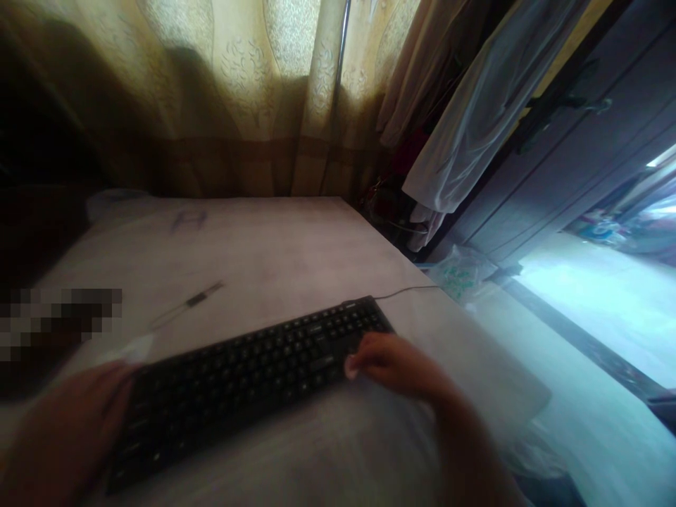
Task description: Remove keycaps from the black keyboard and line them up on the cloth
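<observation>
A black keyboard (253, 380) lies at a slant on the pale tabletop, its right end farther from me. My left hand (79, 422), blurred, is at the keyboard's left end, its fingers together along the edge. At the right end, my right hand (377, 360) is closed over the keys with its fingers curled in, gripping the keyboard's near edge. A thin cable runs from the keyboard's back right corner over the table edge. Something white and blurred (132, 348) shows beyond my left hand.
A small dark item with a thin cord (196, 299) lies beyond the keyboard on the table (264, 246). Patterned curtains (243, 91) hang behind. Hanging clothes (470, 134), a door (575, 127) and a plastic bag (459, 271) are at the right.
</observation>
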